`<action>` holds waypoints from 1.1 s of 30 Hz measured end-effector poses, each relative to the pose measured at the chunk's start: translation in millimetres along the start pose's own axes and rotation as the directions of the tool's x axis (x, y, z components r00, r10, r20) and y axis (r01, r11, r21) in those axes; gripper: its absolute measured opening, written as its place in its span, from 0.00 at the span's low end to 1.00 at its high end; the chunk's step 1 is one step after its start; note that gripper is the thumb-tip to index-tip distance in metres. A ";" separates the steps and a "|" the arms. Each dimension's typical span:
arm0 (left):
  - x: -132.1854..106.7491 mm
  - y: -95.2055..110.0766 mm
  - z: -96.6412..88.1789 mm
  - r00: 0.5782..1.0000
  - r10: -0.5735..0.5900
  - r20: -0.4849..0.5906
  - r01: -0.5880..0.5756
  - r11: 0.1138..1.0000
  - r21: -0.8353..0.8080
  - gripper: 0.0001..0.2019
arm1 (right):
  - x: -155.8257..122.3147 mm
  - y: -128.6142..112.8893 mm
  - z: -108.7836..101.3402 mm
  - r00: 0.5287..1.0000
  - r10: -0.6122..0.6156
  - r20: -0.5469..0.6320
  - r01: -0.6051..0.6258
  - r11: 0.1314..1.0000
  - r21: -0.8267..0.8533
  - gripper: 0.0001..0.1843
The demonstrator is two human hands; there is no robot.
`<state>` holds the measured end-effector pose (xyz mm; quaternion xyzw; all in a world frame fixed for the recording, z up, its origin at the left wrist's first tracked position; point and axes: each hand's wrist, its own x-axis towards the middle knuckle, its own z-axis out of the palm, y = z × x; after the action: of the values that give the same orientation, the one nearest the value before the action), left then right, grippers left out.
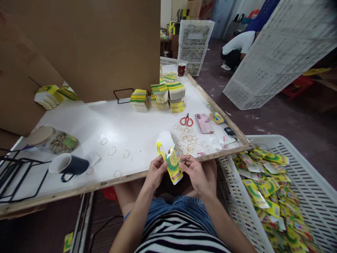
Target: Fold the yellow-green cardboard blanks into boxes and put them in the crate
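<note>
A yellow and green printed card package (173,163) is held between my two hands over the table's front edge. Its upper end spreads into a white and yellow flap. My left hand (156,170) pinches the left side between thumb and fingers. On the right edge, my right hand (194,172) is closed with thumb and fingertips together. Just beyond the package lie many thin rubber bands (188,138), and red-handled scissors (186,121) rest behind them. What is inside the package, if anything, I cannot make out.
Bundled yellow cards (160,93) stand at the table's back. A dark mug (79,165) lies near a jar (63,142) at left. At right, a white basket (313,179) holds many packages (265,188). Stacked crates (279,56) and a crouching person (238,47) are beyond.
</note>
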<state>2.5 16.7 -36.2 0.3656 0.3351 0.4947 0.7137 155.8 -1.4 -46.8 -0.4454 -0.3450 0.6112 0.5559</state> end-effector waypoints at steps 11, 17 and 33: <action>-1.7 -8.3 4.7 0.996 0.016 -0.092 -0.013 0.999 0.041 0.18 | -8.5 4.2 0.1 0.999 -0.030 -0.015 0.026 0.978 -0.209 0.20; -2.6 -7.9 9.6 0.980 0.088 -0.177 -0.056 0.982 0.179 0.23 | -11.3 7.7 7.4 0.983 -0.128 -0.131 0.082 0.946 -0.314 0.16; -27.2 22.7 8.0 0.976 -0.137 0.172 0.108 0.980 0.170 0.18 | -7.1 -32.0 -16.5 0.928 -0.172 0.329 0.313 0.841 -0.441 0.09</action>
<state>-9.0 -5.2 -9.5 0.4439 0.3288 0.3856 0.7390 183.0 -4.9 -22.3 -0.4330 -0.6155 0.4848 0.4458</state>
